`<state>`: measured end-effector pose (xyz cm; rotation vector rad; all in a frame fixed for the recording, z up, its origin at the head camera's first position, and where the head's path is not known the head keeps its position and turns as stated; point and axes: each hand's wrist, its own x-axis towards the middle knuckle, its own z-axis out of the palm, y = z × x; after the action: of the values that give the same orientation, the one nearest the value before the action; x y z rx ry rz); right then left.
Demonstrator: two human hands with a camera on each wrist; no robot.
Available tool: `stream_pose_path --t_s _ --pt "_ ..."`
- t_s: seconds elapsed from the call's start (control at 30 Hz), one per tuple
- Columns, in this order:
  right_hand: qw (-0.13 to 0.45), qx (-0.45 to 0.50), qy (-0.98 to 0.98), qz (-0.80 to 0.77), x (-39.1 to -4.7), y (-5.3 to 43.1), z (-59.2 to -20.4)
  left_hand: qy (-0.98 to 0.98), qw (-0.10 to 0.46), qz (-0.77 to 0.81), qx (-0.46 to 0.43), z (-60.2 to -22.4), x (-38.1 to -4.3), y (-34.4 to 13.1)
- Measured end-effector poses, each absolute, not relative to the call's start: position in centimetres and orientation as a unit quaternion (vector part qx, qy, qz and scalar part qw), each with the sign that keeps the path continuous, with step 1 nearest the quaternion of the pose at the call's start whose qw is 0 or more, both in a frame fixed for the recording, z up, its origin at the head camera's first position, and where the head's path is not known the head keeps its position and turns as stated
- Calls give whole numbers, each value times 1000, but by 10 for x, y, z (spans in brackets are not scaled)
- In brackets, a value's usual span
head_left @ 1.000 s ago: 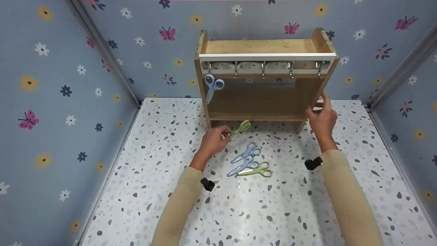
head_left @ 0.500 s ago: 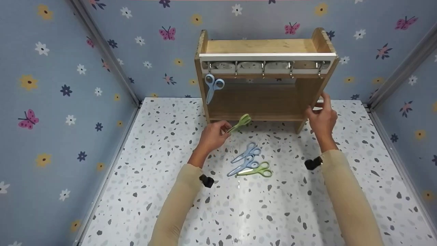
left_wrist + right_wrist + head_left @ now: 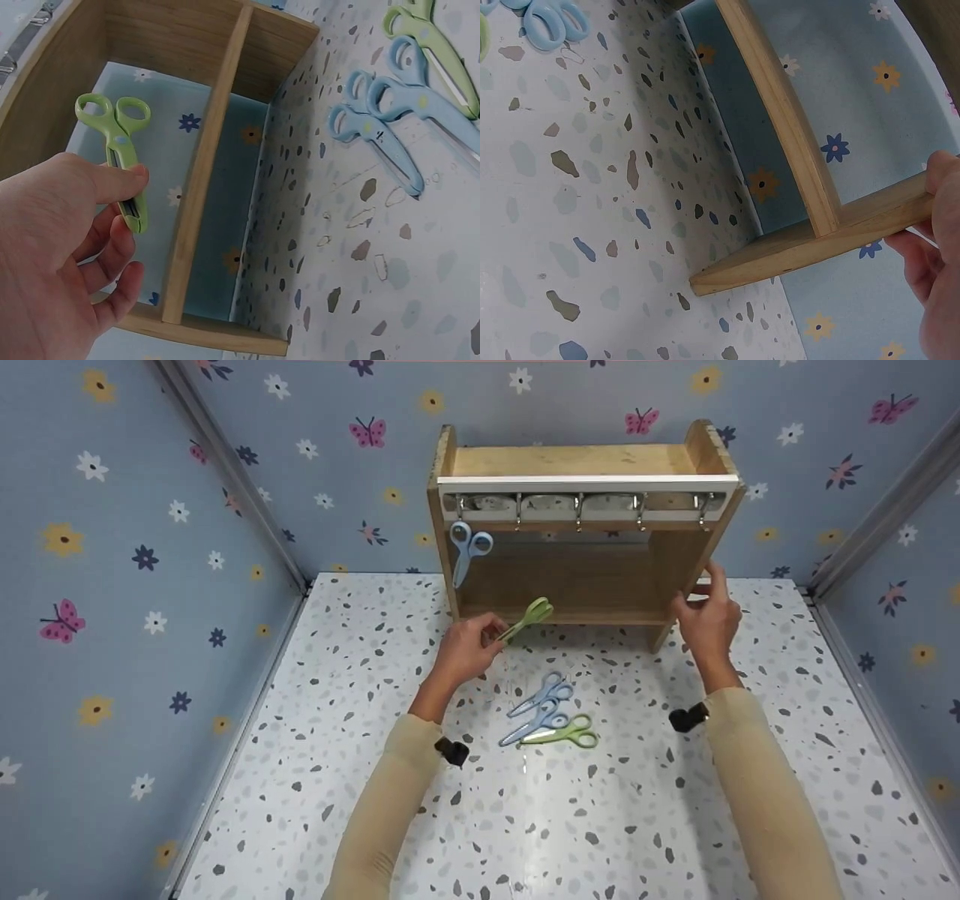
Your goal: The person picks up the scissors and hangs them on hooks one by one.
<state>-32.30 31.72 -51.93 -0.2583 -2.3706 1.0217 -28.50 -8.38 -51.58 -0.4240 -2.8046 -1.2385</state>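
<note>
At the front of the rack (image 3: 574, 461), the left hand (image 3: 466, 646) pinches green scissors (image 3: 120, 139) by the blades, near two blue pairs (image 3: 525, 730) and another green pair (image 3: 568, 733) on the speckled surface (image 3: 600, 825), while the right hand (image 3: 709, 622), well apart, grips the rack's right side.
</note>
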Motion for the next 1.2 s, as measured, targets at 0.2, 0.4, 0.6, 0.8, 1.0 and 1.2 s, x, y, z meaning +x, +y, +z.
stream_pose_path --t_s 0.2,0.4,0.6,0.8,1.0,1.2 --pt "279 -87 -877 382 -324 315 -518 -896 50 -412 -161 -510 -286 -85" --pt "273 -94 -880 377 -324 314 -517 -890 69 -419 -165 -504 -287 -86" --pt "264 -100 -882 376 -323 314 -517 -886 77 -428 -163 -498 -288 -86" --pt "263 -101 -882 377 -324 314 -517 -885 77 -435 -148 -492 -288 -87" --pt "259 -104 -881 381 -323 314 -516 -884 87 -437 -143 -485 -288 -87" --pt "292 -76 -873 383 -323 316 -519 -875 113 -442 -162 -482 -289 -88"
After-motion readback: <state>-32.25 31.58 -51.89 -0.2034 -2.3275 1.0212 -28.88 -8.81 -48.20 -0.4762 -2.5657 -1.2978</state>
